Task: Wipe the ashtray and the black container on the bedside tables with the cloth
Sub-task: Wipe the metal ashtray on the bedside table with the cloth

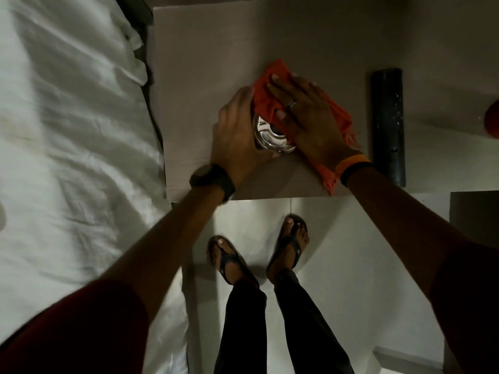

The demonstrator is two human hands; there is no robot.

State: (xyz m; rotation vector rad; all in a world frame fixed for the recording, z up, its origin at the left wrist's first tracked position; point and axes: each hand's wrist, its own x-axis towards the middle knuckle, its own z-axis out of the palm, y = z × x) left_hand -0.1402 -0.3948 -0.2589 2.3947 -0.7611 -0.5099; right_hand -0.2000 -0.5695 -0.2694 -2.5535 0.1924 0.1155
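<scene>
A shiny metal ashtray (267,137) sits on the beige bedside table (202,76), near its front edge. My left hand (237,136) wraps around the ashtray's left side and holds it. My right hand (307,117) lies flat on an orange cloth (272,79) and presses it onto the ashtray's top and right side. The cloth covers much of the ashtray and trails out under my right wrist. No black container is clearly in view.
A black remote control (387,125) lies on the table to the right of my hands. A red object (492,118) shows at the right edge. The bed with white sheets (67,130) borders the table on the left. My sandalled feet (256,252) stand on the pale floor.
</scene>
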